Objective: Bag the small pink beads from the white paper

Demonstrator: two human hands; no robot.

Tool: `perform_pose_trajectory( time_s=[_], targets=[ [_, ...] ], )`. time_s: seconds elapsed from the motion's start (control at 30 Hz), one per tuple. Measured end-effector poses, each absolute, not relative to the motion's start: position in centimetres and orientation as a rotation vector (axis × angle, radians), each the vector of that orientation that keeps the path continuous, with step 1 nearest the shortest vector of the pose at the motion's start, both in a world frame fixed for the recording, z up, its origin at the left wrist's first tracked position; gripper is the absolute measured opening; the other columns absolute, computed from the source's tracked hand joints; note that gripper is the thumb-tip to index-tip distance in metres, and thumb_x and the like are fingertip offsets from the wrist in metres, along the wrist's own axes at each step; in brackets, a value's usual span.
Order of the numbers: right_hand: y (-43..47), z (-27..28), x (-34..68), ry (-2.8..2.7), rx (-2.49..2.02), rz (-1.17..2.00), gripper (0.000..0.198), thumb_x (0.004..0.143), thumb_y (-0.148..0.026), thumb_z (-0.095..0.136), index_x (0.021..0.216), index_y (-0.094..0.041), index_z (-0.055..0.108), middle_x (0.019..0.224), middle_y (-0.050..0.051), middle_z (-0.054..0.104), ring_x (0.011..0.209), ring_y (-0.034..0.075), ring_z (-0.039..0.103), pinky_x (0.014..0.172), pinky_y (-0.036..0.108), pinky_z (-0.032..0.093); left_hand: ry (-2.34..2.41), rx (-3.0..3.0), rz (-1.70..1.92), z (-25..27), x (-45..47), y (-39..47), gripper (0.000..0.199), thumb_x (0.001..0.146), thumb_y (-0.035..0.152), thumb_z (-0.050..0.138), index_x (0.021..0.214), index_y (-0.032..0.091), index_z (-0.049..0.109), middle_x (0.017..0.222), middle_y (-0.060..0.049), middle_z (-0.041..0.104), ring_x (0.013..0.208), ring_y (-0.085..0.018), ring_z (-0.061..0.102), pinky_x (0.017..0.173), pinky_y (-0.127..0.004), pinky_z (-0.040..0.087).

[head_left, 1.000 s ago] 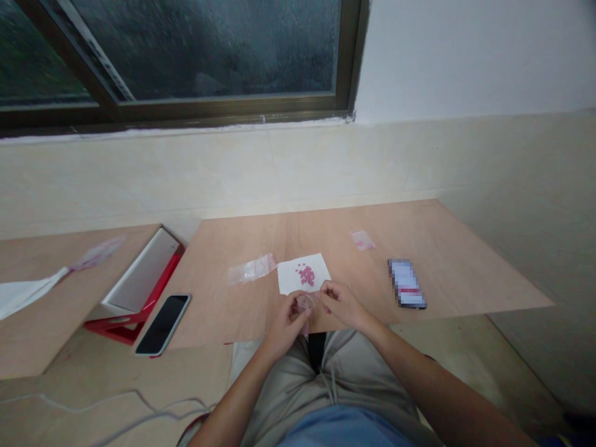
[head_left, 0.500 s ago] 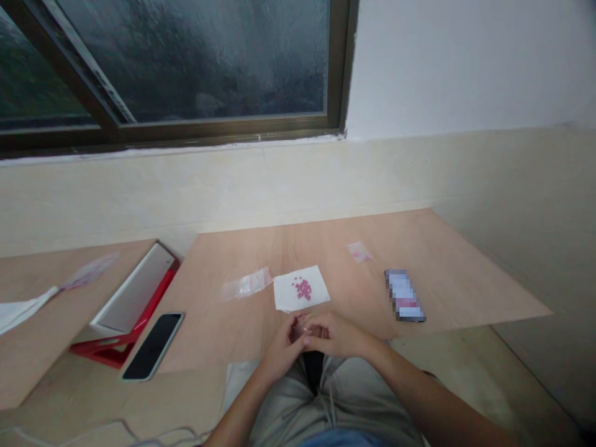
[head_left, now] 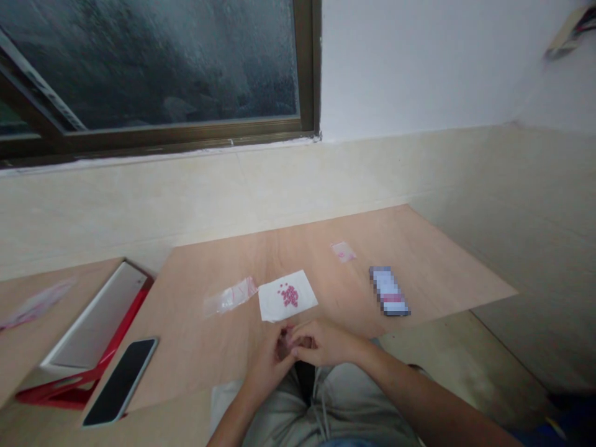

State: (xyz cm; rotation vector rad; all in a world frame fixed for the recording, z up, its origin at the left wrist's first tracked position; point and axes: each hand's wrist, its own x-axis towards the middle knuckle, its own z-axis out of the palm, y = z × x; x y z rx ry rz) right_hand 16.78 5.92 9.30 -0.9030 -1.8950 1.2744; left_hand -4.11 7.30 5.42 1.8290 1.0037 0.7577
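My left hand (head_left: 270, 357) and my right hand (head_left: 321, 341) meet over my lap at the table's front edge, fingers curled and fingertips together. Between them is what looks like a small clear plastic bag (head_left: 287, 341), mostly hidden by the fingers. Just beyond the hands lies a white sheet of paper (head_left: 270, 301), bearing a cluster of small pink pieces (head_left: 289, 295). To its left rest clear plastic bags (head_left: 230, 297). Farther back on the right sits a small clear bag with pink pieces inside (head_left: 343, 251).
A phone with a blurred lit screen (head_left: 390, 290) lies on the right of the wooden table (head_left: 223, 257). Another phone, dark-screened (head_left: 121, 382), is at the left edge. Beside it stands a white box with a red frame (head_left: 93, 323). A window and wall rise behind.
The view has swung to the right, so everything on the table appears farther left. Both hands stay together, with slight finger movement. The pink pieces remain on the paper.
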Motion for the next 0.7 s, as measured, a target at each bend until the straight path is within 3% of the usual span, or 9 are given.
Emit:
perform_pose_trajectory(
  time_s=[0.1,0.27,0.43,0.7],
  targets=[
    [5.7,9.4,16.8,-1.958,-0.922,1.274,0.033,0.084,-0.015,0.061,0.115,-0.023,0.070,0.090,0.000,0.071,0.067,0.012,0.057,0.060,0.022,0.042,1.055,1.912,0.764,5.2,-4.1,7.1,0.040,0.085,0.037,0.070,0.121,0.022,0.061,0.120,-0.012,0.066,0.114,-0.031,0.061,0.101,-0.048,0.046],
    [5.5,8.8,16.4,-1.849,-0.860,1.414,0.053,0.084,-0.009,0.058,0.134,-0.026,0.059,0.114,0.003,0.071,0.087,0.015,0.066,0.070,0.022,0.050,1.052,1.898,0.741,5.3,-4.0,7.2,0.041,0.085,0.034,0.071,0.122,0.021,0.060,0.121,-0.012,0.067,0.113,-0.030,0.061,0.101,-0.046,0.047],
    [5.6,8.6,16.2,-1.908,-0.952,1.355,0.050,0.086,-0.016,0.063,0.135,-0.024,0.059,0.109,0.003,0.073,0.076,0.014,0.065,0.065,0.022,0.050,1.082,1.891,0.727,5.7,-4.3,7.7,0.029,0.088,0.033,0.066,0.114,0.020,0.065,0.113,-0.010,0.070,0.107,-0.027,0.064,0.097,-0.040,0.050],
    [7.4,8.4,18.2,-1.707,-1.146,1.042,0.032,0.090,-0.021,0.059,0.122,-0.021,0.064,0.117,0.006,0.070,0.083,0.015,0.067,0.070,0.026,0.053,1.179,1.820,0.774,6.1,-5.5,9.1,0.038,0.092,0.042,0.062,0.122,0.021,0.060,0.115,-0.008,0.069,0.103,-0.024,0.066,0.093,-0.038,0.052]
  ],
)
